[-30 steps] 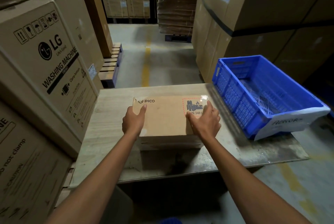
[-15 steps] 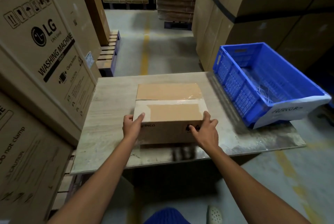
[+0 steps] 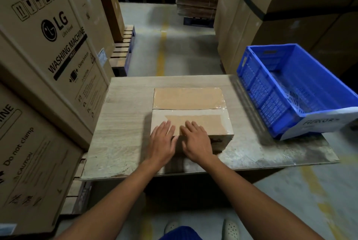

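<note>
Centrally, a taped cardboard box [image 3: 188, 111] lies on a wooden table [image 3: 124, 123]; the left hand [image 3: 161, 143] and right hand [image 3: 197, 142] rest flat, fingers straight, side by side on its near edge. Just right sits a blue crate [image 3: 290, 92]; tall washing-machine cartons [image 3: 48, 46] crowd the left

Taped brown cardboard box [image 3: 188, 108], flaps closed, flat on the table, near-centre.

Left hand [image 3: 162, 143], right hand [image 3: 196, 141] flat on near edge of taped cardboard box [image 3: 188, 108]; table [image 3: 124, 123]; blue crate [image 3: 294, 88] right.
</note>
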The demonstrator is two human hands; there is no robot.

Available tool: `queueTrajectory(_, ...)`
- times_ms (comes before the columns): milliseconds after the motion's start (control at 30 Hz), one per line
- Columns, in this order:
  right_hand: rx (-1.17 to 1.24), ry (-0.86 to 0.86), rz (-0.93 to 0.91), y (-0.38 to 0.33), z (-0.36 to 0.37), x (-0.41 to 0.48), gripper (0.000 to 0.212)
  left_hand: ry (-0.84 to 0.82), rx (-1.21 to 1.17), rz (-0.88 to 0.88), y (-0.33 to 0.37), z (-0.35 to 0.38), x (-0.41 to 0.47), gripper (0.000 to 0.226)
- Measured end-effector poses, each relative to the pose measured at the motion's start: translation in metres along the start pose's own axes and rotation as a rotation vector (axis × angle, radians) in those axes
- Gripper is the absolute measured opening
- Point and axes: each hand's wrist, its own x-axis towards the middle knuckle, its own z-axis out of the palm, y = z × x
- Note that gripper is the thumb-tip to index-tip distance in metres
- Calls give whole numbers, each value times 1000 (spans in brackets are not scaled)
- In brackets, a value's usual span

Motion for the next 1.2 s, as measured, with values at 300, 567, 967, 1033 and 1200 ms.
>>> queueTrajectory(300, -102, -43, 105, -2, -13, 44, 33, -77, 101, 23, 5, -29, 53, 24)
queueTrajectory(567, -33, -274, 44, 12, 7, 63, 61, -248, 179, -48, -5, -16, 69, 56)
queueTrajectory(967, -157, -404, 165, 70, -36, 129, 96, -328, 122, -4, 14, -16, 146, 63)
queueTrajectory(1033, -143, -476, 204, 82, -32, 130, 106, -370, 135, -33, 12, -6, 152, 66)
queueTrajectory(1200, -91, -489, 186, 88, -24, 132, 105, -384, 158, -52, 14, 1, 158, 63)
